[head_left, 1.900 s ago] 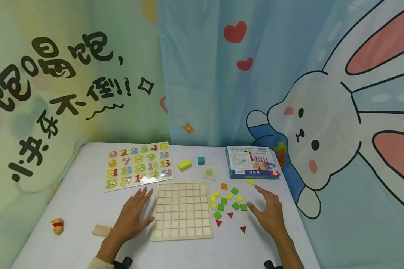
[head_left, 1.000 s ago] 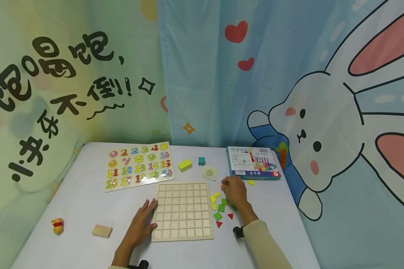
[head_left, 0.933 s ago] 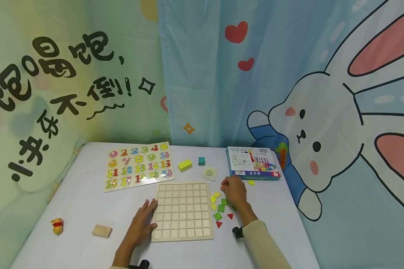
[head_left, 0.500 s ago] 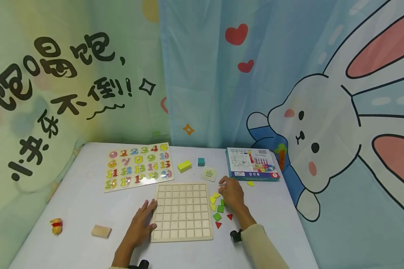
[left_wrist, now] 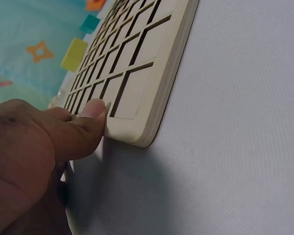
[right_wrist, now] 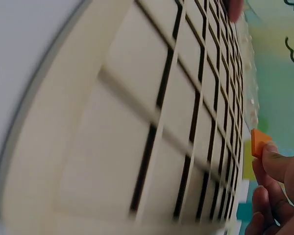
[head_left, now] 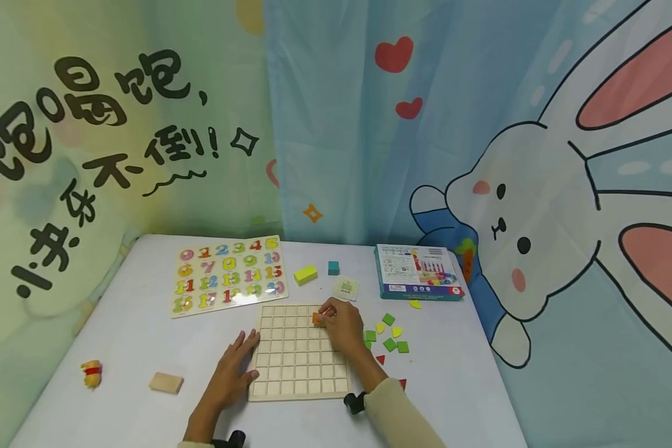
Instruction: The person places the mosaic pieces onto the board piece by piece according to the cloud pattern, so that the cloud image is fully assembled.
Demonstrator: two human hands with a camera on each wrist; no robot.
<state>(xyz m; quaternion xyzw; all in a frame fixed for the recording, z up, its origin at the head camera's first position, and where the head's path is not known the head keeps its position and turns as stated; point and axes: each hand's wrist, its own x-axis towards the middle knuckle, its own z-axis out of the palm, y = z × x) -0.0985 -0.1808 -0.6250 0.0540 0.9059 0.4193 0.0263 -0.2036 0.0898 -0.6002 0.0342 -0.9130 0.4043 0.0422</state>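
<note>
Since the earlier frames the right hand (head_left: 341,323) has left the loose coloured pieces (head_left: 389,333) on the white table (head_left: 453,386) and now sits over the upper right part of the wooden grid board (head_left: 291,367), pinching an orange square piece (head_left: 317,318) between thumb and fingertips. In the right wrist view the orange piece (right_wrist: 259,142) shows just above the board's cells, held at the fingertips (right_wrist: 272,159); whether it touches the board cannot be told.

Readable writing is sparse: the number puzzle board (head_left: 226,275) behind the grid shows digits running from 0 up to 20, and large black Chinese characters fill the backdrop on the left. The print on the blue box (head_left: 417,270) is too small to read.

The left hand (head_left: 232,372) lies flat on the table with fingers straight, its thumb (left_wrist: 88,122) pressed against the grid board's (left_wrist: 152,93) near left edge. The right forearm, in a pale sleeve, crosses the board's lower right corner.
</note>
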